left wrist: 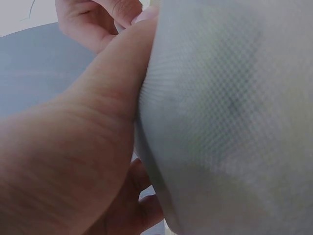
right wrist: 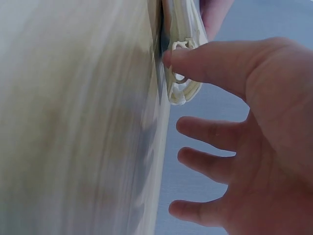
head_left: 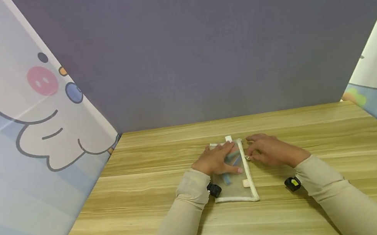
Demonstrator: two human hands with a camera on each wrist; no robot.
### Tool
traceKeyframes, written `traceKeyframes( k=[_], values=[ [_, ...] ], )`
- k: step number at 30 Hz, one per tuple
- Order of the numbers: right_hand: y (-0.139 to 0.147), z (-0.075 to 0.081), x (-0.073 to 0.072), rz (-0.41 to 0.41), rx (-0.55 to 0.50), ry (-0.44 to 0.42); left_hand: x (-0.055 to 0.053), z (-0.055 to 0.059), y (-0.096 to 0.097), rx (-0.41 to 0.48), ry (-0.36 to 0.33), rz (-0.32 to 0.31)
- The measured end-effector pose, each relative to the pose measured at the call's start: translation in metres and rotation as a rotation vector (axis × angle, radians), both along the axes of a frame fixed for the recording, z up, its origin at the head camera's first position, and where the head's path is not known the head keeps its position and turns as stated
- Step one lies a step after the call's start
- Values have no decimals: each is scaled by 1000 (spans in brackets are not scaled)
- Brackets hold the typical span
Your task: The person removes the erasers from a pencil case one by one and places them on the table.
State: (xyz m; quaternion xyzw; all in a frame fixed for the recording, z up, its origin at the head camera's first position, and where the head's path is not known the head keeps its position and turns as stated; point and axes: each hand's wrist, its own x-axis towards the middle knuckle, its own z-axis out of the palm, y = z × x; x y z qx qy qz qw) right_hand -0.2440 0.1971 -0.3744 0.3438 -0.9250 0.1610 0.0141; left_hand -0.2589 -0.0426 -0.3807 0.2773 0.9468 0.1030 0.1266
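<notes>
A see-through mesh zipper pouch (head_left: 233, 193) with white edging lies on the wooden table, its zipper side towards my right hand. Bluish and reddish things (head_left: 226, 179) show through the mesh, too blurred to name. My left hand (head_left: 216, 160) rests on the pouch with fingers spread and the thumb stretched towards the zipper. In the left wrist view, the mesh (left wrist: 230, 112) fills the right side. My right hand (head_left: 272, 150) pinches the zipper pull (right wrist: 181, 78) at the pouch's far right part, between thumb and forefinger. Its other fingers are held apart in the right wrist view.
Wooden table (head_left: 139, 177) all round the pouch. A grey panel (head_left: 202, 54) stands along the back edge, with cartoon-printed sheets (head_left: 82, 133) at both sides. A white tab (head_left: 228, 139) sticks out from the pouch's far edge.
</notes>
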Motion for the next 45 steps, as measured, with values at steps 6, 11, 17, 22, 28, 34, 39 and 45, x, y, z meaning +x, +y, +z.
traceKeyframes(
  k=[6, 11, 17, 22, 28, 34, 39, 45],
  values=[
    [4, 1, 3, 8, 5, -12, 1, -1, 4, -16, 5, -5],
    [6, 2, 5, 22, 12, 9, 0, -1, 5, -26, 15, -5],
    [5, 2, 10, 30, 7, 2, -1, -1, 4, -17, 11, -5],
    [5, 1, 13, 42, 4, -12, -1, 1, 3, -8, 5, 2],
    [6, 3, 15, 98, -4, -26, 0, 1, 2, -7, 12, 5],
    [5, 6, 21, 152, -10, -7, 1, 0, 2, 0, 16, 4],
    [4, 7, 28, 175, -5, -11, 1, -2, 2, 7, 15, 9],
    [4, 9, 34, 169, 26, -49, 1, -2, 1, 20, 13, 6]
  ],
)
